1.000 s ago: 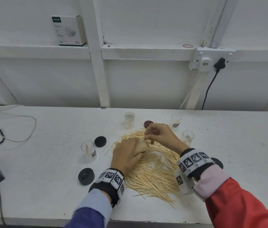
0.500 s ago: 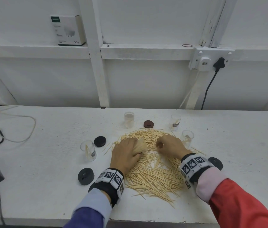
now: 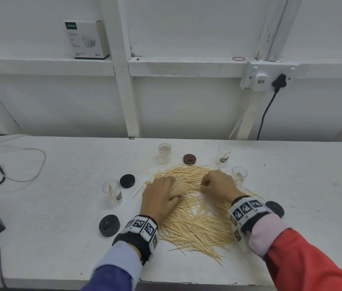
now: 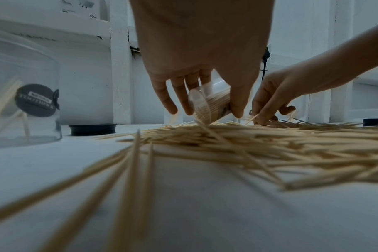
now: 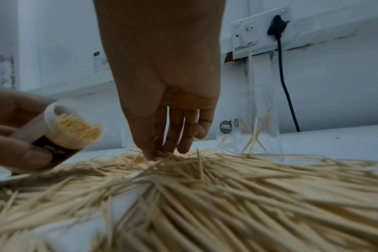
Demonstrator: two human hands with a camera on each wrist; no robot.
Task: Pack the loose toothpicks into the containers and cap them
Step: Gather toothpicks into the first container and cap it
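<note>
A: Gripping a clear container [image 3: 178, 186] packed with toothpicks, the left hand [image 3: 159, 198] tilts it over the loose toothpick pile [image 3: 195, 225] at the middle of the white table [image 3: 60, 238]. Which side does its mouth face?

B: Toward the right hand [image 3: 218, 184], as the right wrist view shows [image 5: 76, 131]; the head view hides most of the container under the knuckles.

A: And the right hand?

B: Thumb and fingers [image 5: 155, 141] pinch toothpicks at the pile's far edge. How many cannot be counted; the sticks blur there.

A: What does the left wrist view add?

B: The container's closed base [image 4: 200, 109] between the left fingers, and a nearly empty container [image 4: 24, 109] with a dark label, cut off at the frame edge.

A: Surroundings?

B: 4 more clear containers stand round the pile: 1 left [image 3: 113, 193], 3 beyond [image 3: 164, 153] [image 3: 223, 156] [image 3: 239, 175]. Round caps lie loose: 3 black [image 3: 127, 181] [image 3: 109, 225] [image 3: 275, 208], the last half hidden by the right wrist, and 1 brown [image 3: 189, 159]. A white panelled wall carries a socket with a black plug [image 3: 279, 80] and a ledge with a small box [image 3: 86, 39]. Cables [image 3: 18, 164] trail at the table's left.
</note>
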